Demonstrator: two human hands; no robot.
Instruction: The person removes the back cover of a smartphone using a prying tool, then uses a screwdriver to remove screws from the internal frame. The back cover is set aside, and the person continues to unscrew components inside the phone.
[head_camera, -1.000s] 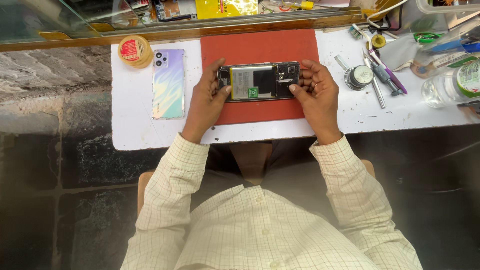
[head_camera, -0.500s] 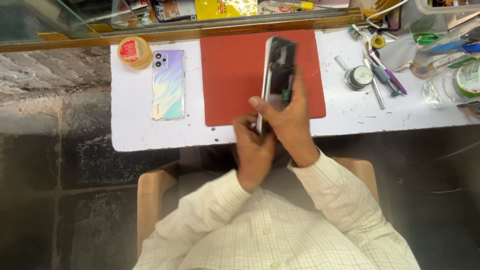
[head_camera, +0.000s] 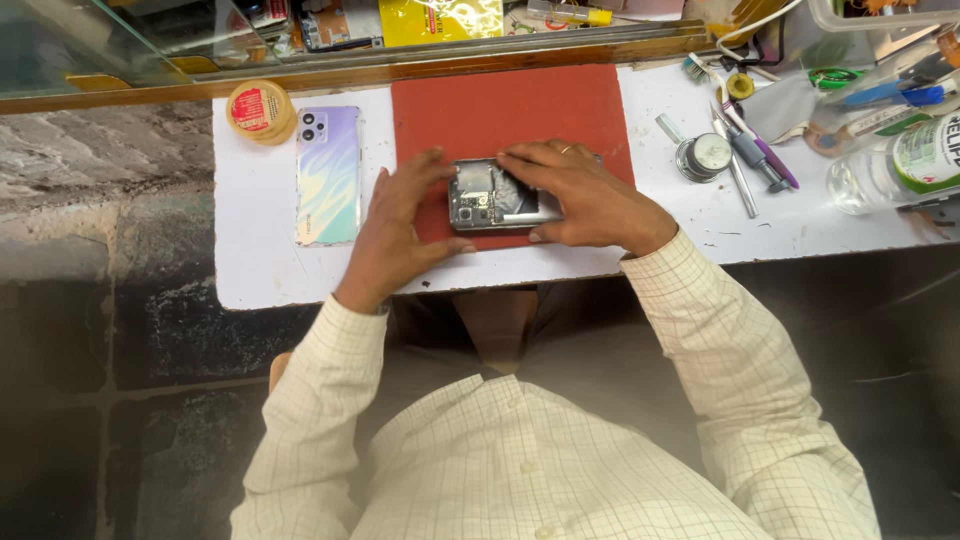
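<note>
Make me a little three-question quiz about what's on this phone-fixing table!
1. True or false: the opened phone lies on the red mat.
2. Which hand covers more of the opened phone? A) left hand B) right hand C) neither touches it
3. Fill in: the shiny purple phone back lies on the white table, to the ___ of the red mat as the camera sees it.

Key:
1. True. It lies flat on the mat, between both hands.
2. B. The right hand lies over its right part; the left hand's fingers touch its left end.
3. Left. A round tape roll sits beside its top corner.
</note>
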